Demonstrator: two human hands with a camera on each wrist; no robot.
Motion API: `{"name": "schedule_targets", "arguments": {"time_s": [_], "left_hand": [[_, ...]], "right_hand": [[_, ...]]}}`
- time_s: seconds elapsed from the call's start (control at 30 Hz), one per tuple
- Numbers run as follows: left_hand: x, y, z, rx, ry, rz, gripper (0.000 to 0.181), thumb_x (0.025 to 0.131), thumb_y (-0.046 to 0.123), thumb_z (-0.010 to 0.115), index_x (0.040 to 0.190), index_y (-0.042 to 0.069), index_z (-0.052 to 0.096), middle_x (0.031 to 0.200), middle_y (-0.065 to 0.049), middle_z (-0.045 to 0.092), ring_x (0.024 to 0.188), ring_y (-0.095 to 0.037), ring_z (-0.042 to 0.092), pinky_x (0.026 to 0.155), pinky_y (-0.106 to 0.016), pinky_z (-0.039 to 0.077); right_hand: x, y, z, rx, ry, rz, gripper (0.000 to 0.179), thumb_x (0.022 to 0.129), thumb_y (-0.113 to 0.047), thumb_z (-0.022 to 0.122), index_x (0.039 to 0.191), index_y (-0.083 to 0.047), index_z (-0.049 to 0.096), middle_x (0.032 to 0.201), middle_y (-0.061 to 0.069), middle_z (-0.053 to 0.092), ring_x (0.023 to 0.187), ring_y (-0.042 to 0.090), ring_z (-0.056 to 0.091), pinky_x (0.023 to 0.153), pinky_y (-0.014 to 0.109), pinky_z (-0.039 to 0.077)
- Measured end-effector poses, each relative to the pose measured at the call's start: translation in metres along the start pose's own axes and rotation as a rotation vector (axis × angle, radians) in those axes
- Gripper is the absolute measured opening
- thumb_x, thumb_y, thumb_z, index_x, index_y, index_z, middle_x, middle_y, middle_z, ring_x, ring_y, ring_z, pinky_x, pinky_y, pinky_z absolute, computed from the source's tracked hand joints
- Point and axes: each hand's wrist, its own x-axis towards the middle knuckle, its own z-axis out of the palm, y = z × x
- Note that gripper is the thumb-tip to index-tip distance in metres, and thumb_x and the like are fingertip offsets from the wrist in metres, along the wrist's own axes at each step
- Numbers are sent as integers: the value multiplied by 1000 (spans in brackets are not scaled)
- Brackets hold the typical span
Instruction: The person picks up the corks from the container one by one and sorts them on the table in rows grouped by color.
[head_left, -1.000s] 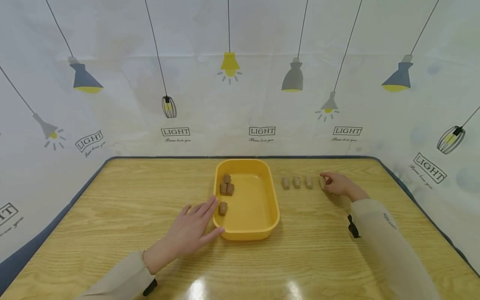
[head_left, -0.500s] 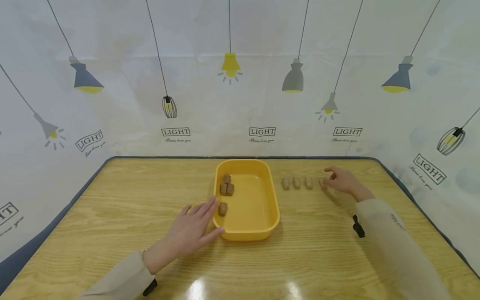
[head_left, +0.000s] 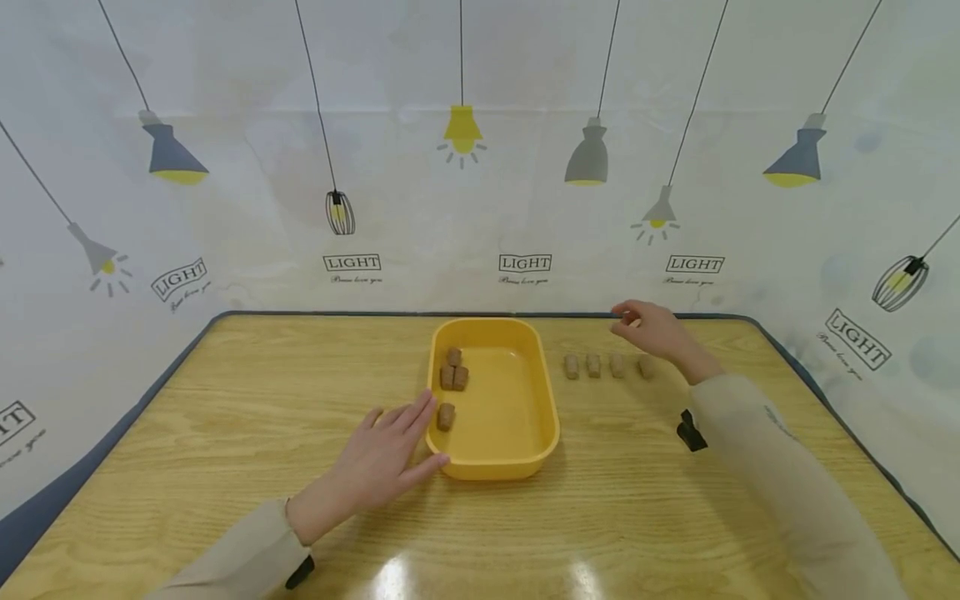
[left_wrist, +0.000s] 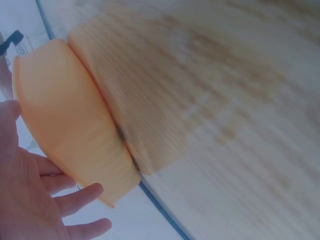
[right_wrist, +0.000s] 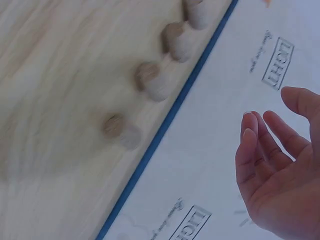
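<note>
In the head view a yellow plastic tub point(head_left: 495, 471) stands mid-table with several small brown corks point(head_left: 446, 417) along its left side. My left hand point(head_left: 386, 458) rests against the tub's left wall and near corner, fingers spread and straight. To the right of the tub several more corks point(head_left: 594, 365) form a row on the table, the rightmost cork point(head_left: 646, 367) a little apart from the others. My right hand point(head_left: 654, 332) hovers above and behind the row's right end, touching none of them. The right wrist view shows its fingers point(right_wrist: 246, 160) loosely bent with nothing between them.
The wooden table point(head_left: 225, 417) has a dark blue edge point(right_wrist: 167, 125) at its back and sides. Behind it hangs a pale backdrop point(head_left: 420, 208) printed with lamps and the word LIGHT.
My right hand has let go of the rightmost cork, then risen up and to the left above the row. That cork stays on the table. The left hand and tub have not moved.
</note>
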Motion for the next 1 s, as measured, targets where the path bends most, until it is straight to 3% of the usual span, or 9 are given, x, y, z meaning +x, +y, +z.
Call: {"name": "schedule_targets", "arguments": {"time_s": [0.47,1.0], "left_hand": [[1,0,0,1,-11,-2,75,88,60,28,140,6,24,142,-8,24,113,-28,43,92,-53,27],[0,0,0,-1,-32,-11,76,88,61,25,140,6,24,142,-8,23,114,-27,42,92,-53,26]], "right_hand": [[40,-69,22,41,-10,-36,32,89,-21,52,115,-3,54,101,16,56,85,27,51,70,38,44],[65,-127,58,31,-126,-130,34,88,-25,54,114,-4,57,102,11,58,92,23,51,79,35,41]]}}
